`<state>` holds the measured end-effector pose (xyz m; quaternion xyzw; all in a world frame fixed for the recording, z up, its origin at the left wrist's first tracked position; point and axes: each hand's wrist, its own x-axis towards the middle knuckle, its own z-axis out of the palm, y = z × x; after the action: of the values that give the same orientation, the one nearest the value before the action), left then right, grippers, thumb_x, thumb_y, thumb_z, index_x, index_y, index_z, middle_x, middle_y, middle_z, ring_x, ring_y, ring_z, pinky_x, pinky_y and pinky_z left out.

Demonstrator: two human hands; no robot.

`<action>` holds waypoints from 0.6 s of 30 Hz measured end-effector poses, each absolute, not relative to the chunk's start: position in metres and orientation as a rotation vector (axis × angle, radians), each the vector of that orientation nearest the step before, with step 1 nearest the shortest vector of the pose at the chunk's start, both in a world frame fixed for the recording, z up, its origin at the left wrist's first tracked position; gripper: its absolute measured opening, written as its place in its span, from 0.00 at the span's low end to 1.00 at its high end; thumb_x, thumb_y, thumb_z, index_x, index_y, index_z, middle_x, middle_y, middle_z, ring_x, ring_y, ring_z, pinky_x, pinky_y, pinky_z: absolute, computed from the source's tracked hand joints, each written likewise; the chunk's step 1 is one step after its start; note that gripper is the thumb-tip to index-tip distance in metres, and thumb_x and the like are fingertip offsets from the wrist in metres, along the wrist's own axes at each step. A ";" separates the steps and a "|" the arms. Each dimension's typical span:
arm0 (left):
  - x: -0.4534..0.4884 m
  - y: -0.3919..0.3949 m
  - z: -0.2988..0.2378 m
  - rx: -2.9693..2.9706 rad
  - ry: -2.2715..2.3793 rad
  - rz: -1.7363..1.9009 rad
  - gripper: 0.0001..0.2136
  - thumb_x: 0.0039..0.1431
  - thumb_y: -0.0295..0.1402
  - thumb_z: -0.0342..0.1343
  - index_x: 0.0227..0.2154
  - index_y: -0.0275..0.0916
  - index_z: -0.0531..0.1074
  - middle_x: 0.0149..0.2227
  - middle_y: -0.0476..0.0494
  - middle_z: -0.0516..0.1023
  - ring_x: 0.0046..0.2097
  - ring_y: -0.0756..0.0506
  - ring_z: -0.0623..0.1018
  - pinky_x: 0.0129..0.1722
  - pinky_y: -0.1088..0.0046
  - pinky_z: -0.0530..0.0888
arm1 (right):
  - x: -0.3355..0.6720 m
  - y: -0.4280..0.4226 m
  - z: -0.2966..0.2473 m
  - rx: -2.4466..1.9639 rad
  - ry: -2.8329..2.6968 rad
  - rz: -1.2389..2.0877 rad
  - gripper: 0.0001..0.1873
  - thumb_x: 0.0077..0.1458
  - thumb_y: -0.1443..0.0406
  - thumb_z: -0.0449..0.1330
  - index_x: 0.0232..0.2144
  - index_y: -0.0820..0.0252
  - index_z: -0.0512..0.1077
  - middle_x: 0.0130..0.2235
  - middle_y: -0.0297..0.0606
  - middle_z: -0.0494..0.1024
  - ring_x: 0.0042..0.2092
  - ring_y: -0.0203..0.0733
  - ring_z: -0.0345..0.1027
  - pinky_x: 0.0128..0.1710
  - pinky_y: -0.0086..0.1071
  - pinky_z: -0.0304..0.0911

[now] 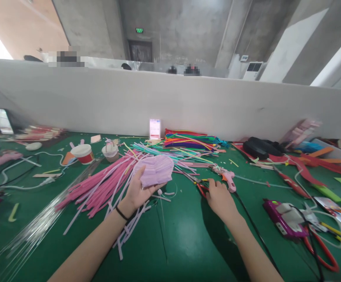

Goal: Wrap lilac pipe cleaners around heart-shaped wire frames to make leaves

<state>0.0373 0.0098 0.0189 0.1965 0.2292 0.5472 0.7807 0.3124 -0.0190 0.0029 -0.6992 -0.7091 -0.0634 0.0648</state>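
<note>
A green table [188,243] spreads below the lilac piece [157,171], concrete wall [182,31] beyond

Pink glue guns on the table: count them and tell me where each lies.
2: one pink glue gun just beyond the right hand, a second pink glue gun at the far left. Others may be hidden.

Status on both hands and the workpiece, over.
Left hand holding lavender fuzzy piece. Right hand at red-handled pliers. Pink glue gun close by right hand.
</note>
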 end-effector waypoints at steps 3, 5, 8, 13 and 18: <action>0.037 0.008 0.020 0.452 0.447 1.146 0.24 0.61 0.40 0.49 0.59 0.36 0.60 0.58 0.34 0.68 0.59 0.33 0.66 0.56 0.43 0.62 | 0.312 -0.014 -0.006 -2.203 -2.165 -0.268 0.22 0.53 0.76 0.50 0.52 0.68 0.64 0.41 0.55 0.72 0.42 0.55 0.68 0.38 0.38 0.57; 0.037 0.008 0.020 0.458 0.440 1.144 0.25 0.61 0.40 0.49 0.59 0.36 0.60 0.58 0.33 0.67 0.59 0.32 0.65 0.56 0.43 0.62 | 0.308 -0.009 -0.009 -2.212 -2.147 -0.190 0.22 0.54 0.74 0.50 0.52 0.66 0.63 0.40 0.54 0.72 0.41 0.53 0.69 0.37 0.36 0.57; 0.036 0.008 0.018 0.456 0.435 1.154 0.25 0.62 0.40 0.49 0.59 0.36 0.59 0.59 0.34 0.66 0.59 0.32 0.65 0.57 0.43 0.61 | 0.307 -0.006 -0.011 -2.109 -2.134 0.098 0.20 0.56 0.70 0.51 0.53 0.63 0.61 0.41 0.50 0.72 0.39 0.48 0.70 0.34 0.32 0.56; 0.033 0.013 0.011 0.457 0.380 1.196 0.25 0.63 0.39 0.47 0.61 0.38 0.56 0.58 0.34 0.67 0.59 0.34 0.65 0.57 0.43 0.60 | 0.313 -0.006 -0.014 -1.951 -2.001 0.385 0.28 0.55 0.71 0.51 0.59 0.62 0.52 0.37 0.44 0.73 0.37 0.44 0.70 0.33 0.30 0.55; 0.033 0.013 0.014 0.461 0.332 1.273 0.23 0.64 0.38 0.46 0.60 0.39 0.58 0.58 0.36 0.67 0.60 0.33 0.64 0.58 0.43 0.59 | 0.314 -0.006 -0.012 -1.673 -1.632 0.848 0.23 0.54 0.64 0.55 0.52 0.59 0.57 0.30 0.33 0.71 0.29 0.39 0.67 0.29 0.30 0.58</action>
<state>0.0333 0.0127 0.0138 0.2122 0.1527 0.5861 0.7669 0.3138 -0.0057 -0.0121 -0.6371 -0.6215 0.3231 0.3217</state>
